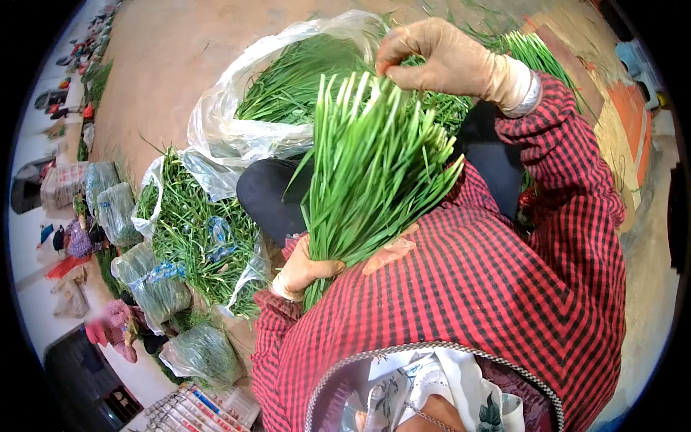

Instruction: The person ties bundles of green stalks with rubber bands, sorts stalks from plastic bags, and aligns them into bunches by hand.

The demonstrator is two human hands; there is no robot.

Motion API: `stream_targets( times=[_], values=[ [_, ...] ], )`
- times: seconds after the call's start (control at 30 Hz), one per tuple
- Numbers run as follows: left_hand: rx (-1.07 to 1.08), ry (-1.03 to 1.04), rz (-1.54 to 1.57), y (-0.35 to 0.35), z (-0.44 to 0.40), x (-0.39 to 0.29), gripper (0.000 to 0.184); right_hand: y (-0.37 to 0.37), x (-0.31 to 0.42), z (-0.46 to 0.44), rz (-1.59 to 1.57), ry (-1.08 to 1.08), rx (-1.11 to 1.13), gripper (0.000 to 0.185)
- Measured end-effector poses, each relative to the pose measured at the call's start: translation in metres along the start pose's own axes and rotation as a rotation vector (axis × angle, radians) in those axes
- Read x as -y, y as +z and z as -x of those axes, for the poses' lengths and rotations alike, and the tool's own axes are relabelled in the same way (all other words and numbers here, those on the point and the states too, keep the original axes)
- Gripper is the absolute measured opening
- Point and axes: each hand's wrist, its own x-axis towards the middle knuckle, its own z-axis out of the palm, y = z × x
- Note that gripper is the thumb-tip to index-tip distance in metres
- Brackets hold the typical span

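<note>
My left hand [309, 270], in a thin pale glove, is wrapped round the lower, leafy part of a thick bunch of green chives [381, 165]. The bunch slants up across my lap with its pale stem ends on top. Above those ends, my right hand [439, 61], gloved too, is closed in a pinch at the tip of the bunch. What its fingers hold, if anything, is too small to make out. Just beyond the bunch, an open clear plastic bag [216, 137] contains more loose chives [288, 79].
Left of my knee lies a heap of loose greens [194, 230] on plastic. Several filled plastic bags [209, 353] line the left side, near other seated people [119, 327]. At the upper right, more chives [536, 54] lie by a flat board [576, 72].
</note>
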Motion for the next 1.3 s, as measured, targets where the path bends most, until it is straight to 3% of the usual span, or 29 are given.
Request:
stream_targets(
  times=[0.1, 0.17, 0.23, 0.27, 0.33, 0.37, 0.43, 0.47, 0.5, 0.57, 0.63, 0.7, 0.77, 0.83, 0.9, 0.97, 1.07, 1.3],
  values=[
    [-0.039, 0.04, -0.027, 0.004, -0.003, -0.001, 0.053, 0.001, -0.001, 0.005, 0.214, -0.089, -0.15, 0.027],
    [-0.086, 0.051, 0.028, 0.001, -0.002, 0.0, 0.051, -0.008, -0.016, 0.007, 0.122, -0.12, -0.2, 0.032],
    [-0.115, 0.092, 0.145, 0.006, 0.004, -0.004, 0.048, -0.018, -0.036, 0.014, 0.16, 0.269, -0.48, 0.037],
    [-0.148, 0.088, 0.212, 0.006, 0.006, -0.005, 0.049, -0.018, -0.061, 0.021, 0.157, 0.264, -0.479, 0.037],
    [-0.179, 0.116, 0.315, -0.005, 0.01, 0.0, 0.053, -0.008, -0.118, 0.038, 0.668, 0.06, -0.721, 0.043],
    [-0.224, 0.163, 0.323, 0.001, 0.011, -0.005, 0.053, -0.004, -0.119, 0.043, 0.663, 0.047, -0.721, 0.043],
    [-0.281, 0.158, 0.499, -0.015, 0.01, 0.01, 0.051, 0.01, -0.104, 0.056, -0.135, 0.402, -0.359, 0.052],
    [-0.229, 0.298, 0.562, -0.007, 0.003, 0.004, 0.05, 0.019, -0.094, 0.058, -0.324, 0.444, -0.239, 0.05],
    [-0.243, 0.276, 0.417, -0.012, 0.002, 0.009, 0.028, 0.027, -0.085, 0.059, -0.509, 0.482, -0.116, 0.048],
    [-0.205, 0.288, 0.453, -0.014, -0.002, 0.008, 0.029, 0.051, -0.075, 0.058, -0.424, 0.439, -0.112, 0.04],
    [-0.161, 0.291, 0.466, -0.019, -0.003, 0.009, 0.03, 0.061, -0.079, 0.052, -0.535, 0.391, -0.174, 0.037],
    [-0.114, 0.288, 0.483, -0.021, -0.002, 0.009, 0.03, 0.06, -0.06, 0.038, -0.611, 0.25, -0.425, 0.031],
    [-0.092, 0.227, 0.488, -0.018, 0.0, 0.007, 0.03, 0.048, -0.028, 0.025, -0.481, 0.236, -0.506, 0.024],
    [-0.119, 0.233, 0.509, -0.013, 0.0, 0.008, 0.03, 0.041, -0.009, 0.011, -0.082, -0.139, -0.547, 0.021],
    [-0.087, 0.23, 0.486, -0.016, -0.002, 0.012, 0.031, 0.044, -0.01, 0.0, 0.298, -0.213, -0.445, 0.024],
    [-0.078, 0.32, 0.452, -0.01, -0.004, 0.013, 0.036, 0.05, -0.004, -0.004, 0.321, -0.044, -0.271, 0.02],
    [-0.043, 0.289, 0.67, -0.007, -0.005, 0.008, 0.049, 0.059, -0.005, -0.01, 0.375, -0.083, -0.353, 0.021],
    [-0.089, 0.296, 0.525, -0.01, 0.004, 0.006, 0.051, 0.04, -0.043, -0.011, 0.294, -0.129, -0.522, 0.014]
  ],
)
